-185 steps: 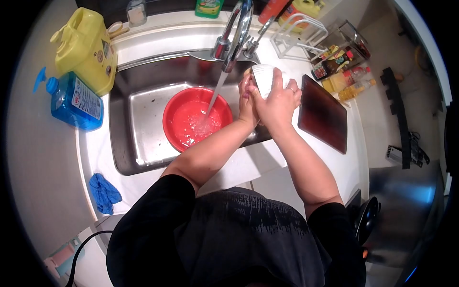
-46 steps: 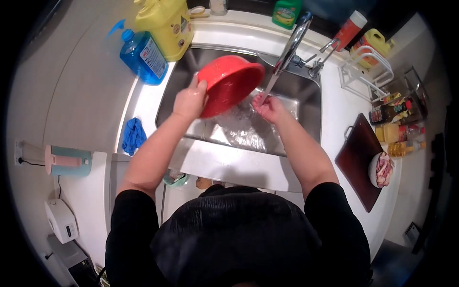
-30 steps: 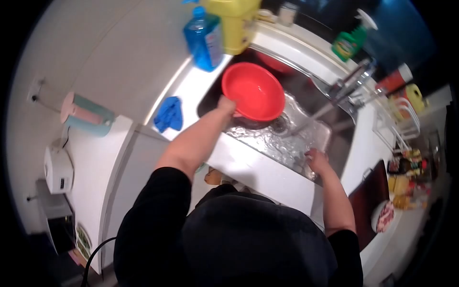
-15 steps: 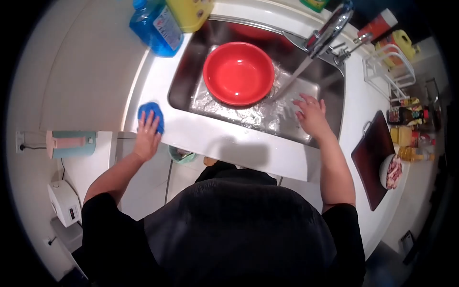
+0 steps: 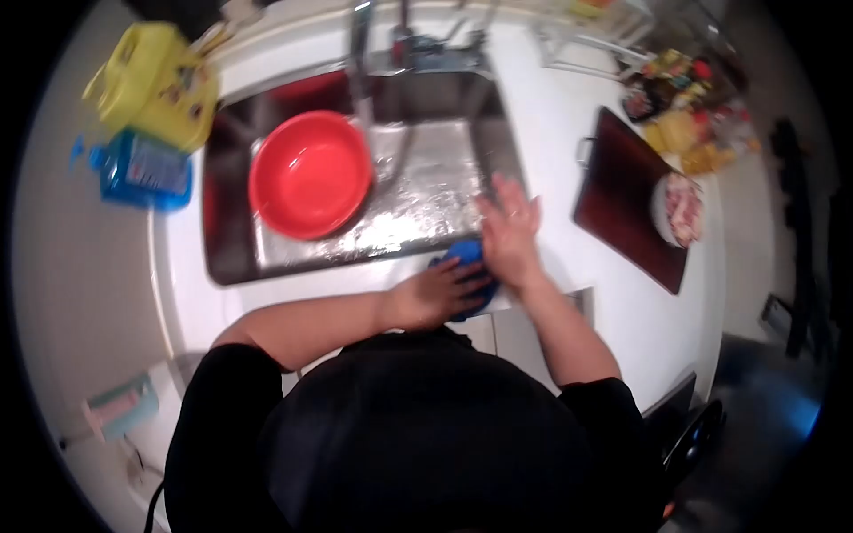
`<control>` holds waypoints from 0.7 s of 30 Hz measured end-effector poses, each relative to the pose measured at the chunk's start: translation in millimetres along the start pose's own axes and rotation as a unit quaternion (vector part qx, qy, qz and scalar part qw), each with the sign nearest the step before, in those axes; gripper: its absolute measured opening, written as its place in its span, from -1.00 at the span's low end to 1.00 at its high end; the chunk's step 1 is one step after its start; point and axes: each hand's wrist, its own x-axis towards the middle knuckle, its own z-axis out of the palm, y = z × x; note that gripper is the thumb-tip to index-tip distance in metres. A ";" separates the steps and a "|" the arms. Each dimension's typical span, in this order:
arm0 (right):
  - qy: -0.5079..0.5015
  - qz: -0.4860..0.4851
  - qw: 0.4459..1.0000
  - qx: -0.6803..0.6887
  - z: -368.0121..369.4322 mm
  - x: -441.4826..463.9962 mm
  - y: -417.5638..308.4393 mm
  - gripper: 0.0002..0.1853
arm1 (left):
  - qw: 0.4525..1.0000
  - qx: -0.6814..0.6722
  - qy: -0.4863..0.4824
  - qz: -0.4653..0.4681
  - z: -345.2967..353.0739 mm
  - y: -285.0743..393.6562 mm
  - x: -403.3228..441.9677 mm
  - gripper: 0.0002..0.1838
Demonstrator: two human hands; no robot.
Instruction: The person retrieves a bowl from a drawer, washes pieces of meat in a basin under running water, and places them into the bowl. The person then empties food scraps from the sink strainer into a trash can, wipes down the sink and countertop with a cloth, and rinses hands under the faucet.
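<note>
A bunched blue cloth (image 5: 471, 282) lies on the front rim of the counter, by the sink's near edge. My left hand (image 5: 431, 296) is over it, fingers pressed down onto the cloth. Close beside it, my right hand (image 5: 511, 238) hovers at the sink's near right corner, its fingers spread and holding nothing. Both hands are somewhat blurred. Inside the steel sink (image 5: 444, 160), a red basin (image 5: 311, 175) sits at the left under the faucet (image 5: 359, 44). The sink floor looks wet.
At the left stand a blue soap bottle (image 5: 147, 173) and a yellow jug (image 5: 164, 84). On the right, a dark cutting board (image 5: 613, 186) bears a bowl of meat (image 5: 682, 209). Several condiment bottles (image 5: 689, 138) stand behind it, near a white rack (image 5: 591, 58).
My left hand has slid the blue cloth rightward along the counter's front edge, up to my right hand. The camera view has turned to the right.
</note>
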 end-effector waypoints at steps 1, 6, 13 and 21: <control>0.030 0.000 0.999 0.033 0.7 -12.9 3.3 -0.64 | 0.998 -0.016 -0.041 0.038 4.3 0.2 18.0 -0.49; 0.131 0.099 0.966 0.201 -1.7 -76.2 18.2 -0.57 | 0.994 -0.101 0.011 0.038 27.1 -11.2 86.6 -0.50; 0.114 0.124 0.975 0.142 2.9 -59.4 58.8 -0.47 | 0.933 -0.329 0.141 -0.035 5.0 -50.0 155.2 -0.55; 0.109 0.101 0.988 -0.034 43.1 62.2 123.5 -0.46 | 0.180 -0.874 0.351 -0.284 20.7 -187.1 -6.3 -0.88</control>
